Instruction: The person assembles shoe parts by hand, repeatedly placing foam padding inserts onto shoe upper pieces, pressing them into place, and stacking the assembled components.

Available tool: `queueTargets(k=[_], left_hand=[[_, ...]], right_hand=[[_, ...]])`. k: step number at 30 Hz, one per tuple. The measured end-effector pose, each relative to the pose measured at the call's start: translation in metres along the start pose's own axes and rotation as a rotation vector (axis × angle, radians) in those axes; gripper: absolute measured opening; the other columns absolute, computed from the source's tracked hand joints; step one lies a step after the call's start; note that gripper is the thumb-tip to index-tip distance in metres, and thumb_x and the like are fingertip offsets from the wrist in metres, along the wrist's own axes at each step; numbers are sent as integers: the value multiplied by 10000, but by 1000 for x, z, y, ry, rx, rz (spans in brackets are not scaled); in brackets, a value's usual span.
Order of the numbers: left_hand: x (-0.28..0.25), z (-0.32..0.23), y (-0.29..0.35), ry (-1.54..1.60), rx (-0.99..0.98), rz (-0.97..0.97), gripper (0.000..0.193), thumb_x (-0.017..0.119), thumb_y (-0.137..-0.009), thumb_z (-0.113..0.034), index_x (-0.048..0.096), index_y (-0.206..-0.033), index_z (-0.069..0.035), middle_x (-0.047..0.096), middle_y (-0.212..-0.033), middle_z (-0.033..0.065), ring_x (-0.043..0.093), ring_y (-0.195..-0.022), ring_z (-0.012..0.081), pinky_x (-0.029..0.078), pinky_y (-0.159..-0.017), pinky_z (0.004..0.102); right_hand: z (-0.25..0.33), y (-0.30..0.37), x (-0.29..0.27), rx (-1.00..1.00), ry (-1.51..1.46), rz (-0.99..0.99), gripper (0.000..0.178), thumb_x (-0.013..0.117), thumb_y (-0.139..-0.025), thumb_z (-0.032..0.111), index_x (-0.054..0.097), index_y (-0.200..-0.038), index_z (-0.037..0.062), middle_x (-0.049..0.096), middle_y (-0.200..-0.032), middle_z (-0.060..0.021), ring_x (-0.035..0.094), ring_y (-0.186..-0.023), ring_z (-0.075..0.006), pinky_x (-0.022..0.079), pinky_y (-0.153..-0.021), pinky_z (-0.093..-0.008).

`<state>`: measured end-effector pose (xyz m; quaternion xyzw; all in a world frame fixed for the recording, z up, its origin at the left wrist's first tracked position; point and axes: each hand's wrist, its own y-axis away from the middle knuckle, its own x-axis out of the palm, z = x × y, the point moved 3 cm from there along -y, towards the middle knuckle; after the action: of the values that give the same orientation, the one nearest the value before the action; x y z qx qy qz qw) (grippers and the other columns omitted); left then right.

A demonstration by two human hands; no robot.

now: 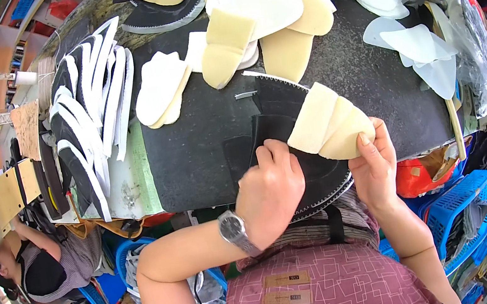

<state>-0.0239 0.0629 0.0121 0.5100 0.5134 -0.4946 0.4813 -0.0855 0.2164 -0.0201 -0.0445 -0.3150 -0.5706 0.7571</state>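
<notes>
My right hand [375,164] pinches a cream foam pad [331,122] with its thumb on top; the pad looks folded or layered in steps. Under the pad lies a black curved shoe-upper piece [277,105] with white zigzag stitching along its edge, reaching past the table edge toward my lap. Closed over the left part of this black piece is my left hand [269,187], a watch on its wrist. Its fingertips are curled out of sight, so what they grip, if anything, does not show.
Cream and white pads [229,43] lie in loose heaps at the far side of the dark table [186,154]. White-edged black pieces [91,93] are stacked at left. Translucent sheets [421,47] lie at right. Blue baskets [465,206] stand below; another person [51,262] sits at far left.
</notes>
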Motion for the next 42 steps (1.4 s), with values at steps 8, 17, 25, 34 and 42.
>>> queueTargets(k=[8, 17, 25, 34, 42], left_hand=[[-16, 107, 5, 324, -204, -26, 82, 626, -650, 1, 572, -711, -8, 602, -824, 108, 603, -725, 230, 503, -637, 317], [9, 84, 9, 539, 359, 13, 220, 612, -742, -70, 642, -957, -38, 575, -1149, 117, 532, -1081, 273, 461, -877, 394], [8, 79, 7, 910, -88, -7, 148, 697, -767, -143, 656, -811, -8, 580, -1057, 130, 568, -983, 257, 452, -844, 352], [1, 82, -8, 957, -224, 36, 148, 705, -752, -141, 645, -730, -7, 569, -923, 88, 582, -812, 261, 471, -709, 340], [7, 75, -9, 842, -82, -7, 132, 704, -726, -101, 622, -693, -3, 565, -891, 89, 545, -848, 267, 447, -743, 359]], right_hand=[[3, -2, 2, 30, -35, -60, 200, 530, -926, 118, 423, -1085, 62, 551, -1004, -24, 527, -926, -77, 421, -826, -243], [7, -2, 2, 63, 119, -21, 120, 597, -884, 101, 543, -961, 27, 587, -844, -5, 521, -759, -57, 404, -702, -212], [3, 7, 19, 58, 515, -26, 167, 614, -873, 69, 565, -1008, -16, 577, -782, -5, 520, -678, -49, 410, -628, -192], [4, 4, 24, 12, 601, -77, 389, 601, -843, -15, 422, -1187, 15, 519, -713, 18, 490, -626, -22, 370, -570, -163], [-2, 2, 20, -9, 787, -51, 348, 626, -837, 6, 453, -1139, 25, 528, -701, 14, 436, -579, -26, 341, -516, -184]])
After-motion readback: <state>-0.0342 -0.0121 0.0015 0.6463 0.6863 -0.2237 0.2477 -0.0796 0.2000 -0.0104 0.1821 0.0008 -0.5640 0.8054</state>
